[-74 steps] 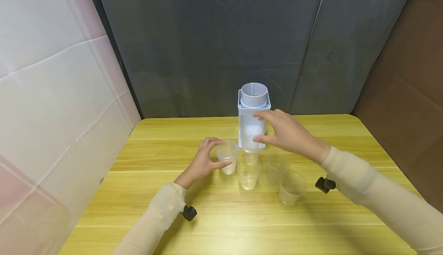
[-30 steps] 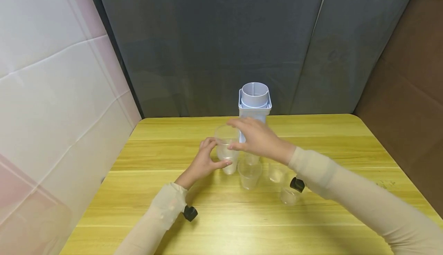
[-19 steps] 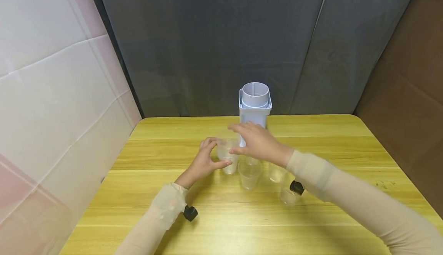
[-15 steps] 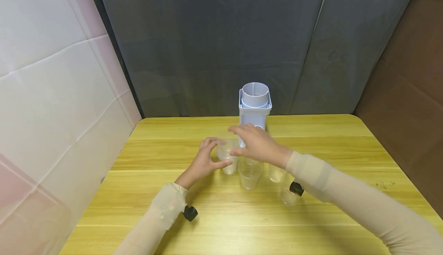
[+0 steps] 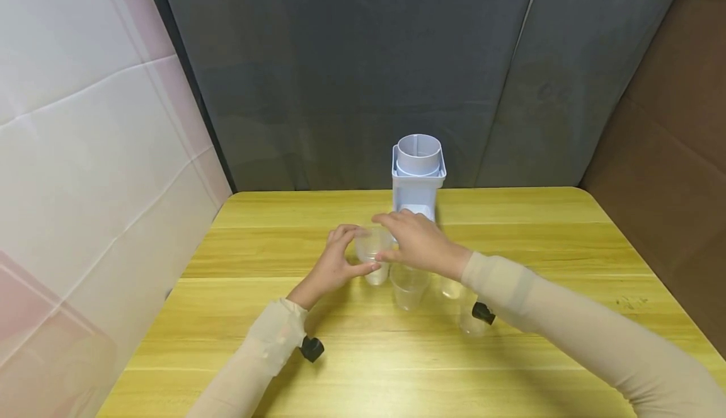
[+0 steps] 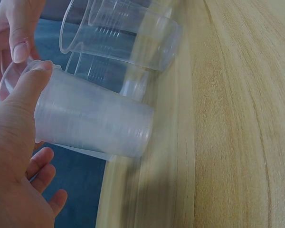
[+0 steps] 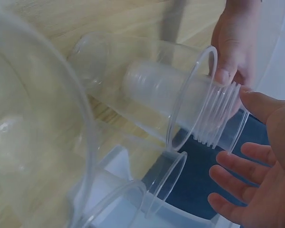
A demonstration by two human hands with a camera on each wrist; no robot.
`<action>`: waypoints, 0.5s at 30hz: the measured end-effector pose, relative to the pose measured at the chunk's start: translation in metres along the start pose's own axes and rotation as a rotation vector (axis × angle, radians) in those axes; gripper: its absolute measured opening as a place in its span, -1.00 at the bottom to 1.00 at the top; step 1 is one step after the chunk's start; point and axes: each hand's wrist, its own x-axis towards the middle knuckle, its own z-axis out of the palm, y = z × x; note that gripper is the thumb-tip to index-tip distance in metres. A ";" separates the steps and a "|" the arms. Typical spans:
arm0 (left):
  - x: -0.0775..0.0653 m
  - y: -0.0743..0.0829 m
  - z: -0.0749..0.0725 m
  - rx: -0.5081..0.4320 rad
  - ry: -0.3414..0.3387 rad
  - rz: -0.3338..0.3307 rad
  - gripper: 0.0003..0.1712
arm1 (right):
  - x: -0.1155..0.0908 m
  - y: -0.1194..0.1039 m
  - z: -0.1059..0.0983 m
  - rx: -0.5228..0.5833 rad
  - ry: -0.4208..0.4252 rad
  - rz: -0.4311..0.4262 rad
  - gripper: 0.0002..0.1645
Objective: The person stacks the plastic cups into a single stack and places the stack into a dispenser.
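Observation:
On the table, a stack of nested clear plastic cups (image 5: 371, 246) stands at the left of the group. My left hand (image 5: 334, 263) holds it from the left side, thumb in front and fingers behind. With thumb and fingers around the rim, my right hand (image 5: 422, 244) holds the topmost plastic cup; in the right wrist view its thumb touches the rim and the other fingers spread apart. Several rims sit close together on the stack (image 7: 213, 114). To its right stand single clear cups, one in front (image 5: 408, 289) and others (image 5: 471, 323) partly behind my right wrist.
A pale blue-white container with a round tube on top (image 5: 418, 166) stands behind the cups, partly hidden by my right hand. The wooden table (image 5: 340, 367) ends at a dark curtain (image 5: 351, 77). A small black camera (image 5: 311, 348) sits on my left wrist.
My right hand has brought a clear cup leftward from in front of the container and lowered it into the stack. My left hand has stayed on the stack.

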 end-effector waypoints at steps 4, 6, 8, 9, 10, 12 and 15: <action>0.000 0.000 0.000 0.005 -0.002 0.001 -0.21 | 0.000 0.001 0.002 -0.012 0.000 -0.001 -0.13; 0.001 -0.001 0.000 0.004 -0.004 -0.001 -0.21 | 0.001 0.002 0.004 -0.016 -0.003 -0.002 -0.13; 0.001 -0.001 0.001 0.005 -0.005 0.000 -0.22 | 0.001 0.002 0.004 -0.019 -0.007 -0.002 -0.13; 0.001 -0.001 0.001 0.006 -0.004 0.002 -0.22 | 0.001 0.002 0.005 -0.020 -0.009 -0.002 -0.13; 0.001 -0.001 0.001 0.005 -0.003 0.004 -0.22 | 0.001 0.002 0.005 -0.020 -0.011 -0.002 -0.13; 0.000 -0.001 0.001 0.004 0.000 0.004 -0.23 | 0.001 0.002 0.005 -0.021 -0.013 -0.004 -0.13; 0.000 -0.001 0.000 0.004 0.001 0.002 -0.23 | 0.001 0.001 0.005 -0.023 -0.014 -0.007 -0.13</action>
